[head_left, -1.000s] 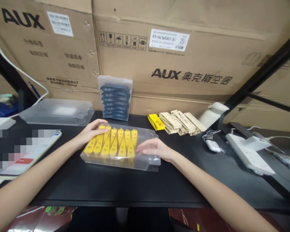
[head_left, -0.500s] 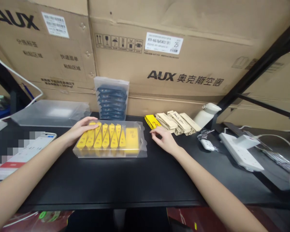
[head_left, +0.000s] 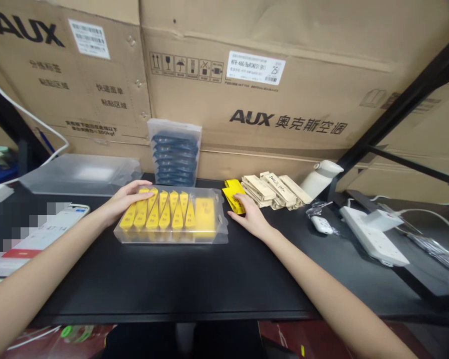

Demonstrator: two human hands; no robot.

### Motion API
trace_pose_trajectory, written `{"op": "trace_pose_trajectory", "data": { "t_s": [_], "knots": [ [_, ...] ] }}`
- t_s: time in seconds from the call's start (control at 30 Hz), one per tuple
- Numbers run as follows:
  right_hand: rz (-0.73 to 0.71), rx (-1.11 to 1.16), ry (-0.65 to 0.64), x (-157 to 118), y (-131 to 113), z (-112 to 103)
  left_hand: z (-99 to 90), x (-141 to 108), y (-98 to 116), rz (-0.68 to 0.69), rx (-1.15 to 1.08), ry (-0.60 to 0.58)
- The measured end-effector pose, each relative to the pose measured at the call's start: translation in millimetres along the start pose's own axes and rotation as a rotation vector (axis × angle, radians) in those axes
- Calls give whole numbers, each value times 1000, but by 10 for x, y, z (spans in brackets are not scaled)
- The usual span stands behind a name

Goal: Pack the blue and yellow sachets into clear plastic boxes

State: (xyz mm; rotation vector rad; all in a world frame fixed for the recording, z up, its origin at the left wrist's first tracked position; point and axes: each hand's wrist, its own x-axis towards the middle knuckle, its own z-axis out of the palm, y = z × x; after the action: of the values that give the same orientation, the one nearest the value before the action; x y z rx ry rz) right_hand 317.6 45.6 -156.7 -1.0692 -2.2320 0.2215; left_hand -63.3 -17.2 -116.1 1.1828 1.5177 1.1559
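Observation:
A clear plastic box point(head_left: 221, 224) lies on the black table, holding several yellow packets point(head_left: 164, 214) in a row and one turned flat at its right end. My left hand point(head_left: 129, 199) rests over the box's left end, fingers on the leftmost packets. Just right of the box, my right hand point(head_left: 249, 215) grips a yellow packet point(head_left: 232, 198) between thumb and fingers. Another yellow packet shows partly behind it. Beige packets point(head_left: 277, 190) lie in a row beside the yellow ones.
An upright clear box with dark blue packets point(head_left: 175, 154) stands behind. A translucent box point(head_left: 78, 173) and a phone point(head_left: 48, 232) are at left. A white bottle point(head_left: 322, 178), an earphone case point(head_left: 322, 224) and a power strip point(head_left: 374, 237) are at right. Large cartons point(head_left: 194, 109) line the back.
My right hand has shifted slightly down, and a yellow packet has come toward me, tilted away from the one behind. My left hand stays on the box.

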Motion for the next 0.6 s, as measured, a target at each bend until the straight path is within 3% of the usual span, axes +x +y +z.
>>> {"op": "trace_pose_trajectory", "data": {
  "t_s": [0.17,0.23,0.3,0.37,0.43,0.5,0.6],
  "knots": [
    [84,145,98,18,-53,20,0,6,-2,4,-4,13],
    [222,319,158,41,-104,-2,0,11,-5,4,-1,19],
    [455,575,187,72,-166,-35,-2,13,-6,4,5,27],
    [700,841,116,99,-229,-76,-4,12,-3,5,11,26],
    [861,1031,-45,116,-282,-123,-6,5,6,5,17,22],
    [912,1118,-170,118,-321,-165,-9,-2,15,6,22,25],
    [852,1064,-149,102,-346,-197,-14,-11,25,10,30,33]
  ]
}}
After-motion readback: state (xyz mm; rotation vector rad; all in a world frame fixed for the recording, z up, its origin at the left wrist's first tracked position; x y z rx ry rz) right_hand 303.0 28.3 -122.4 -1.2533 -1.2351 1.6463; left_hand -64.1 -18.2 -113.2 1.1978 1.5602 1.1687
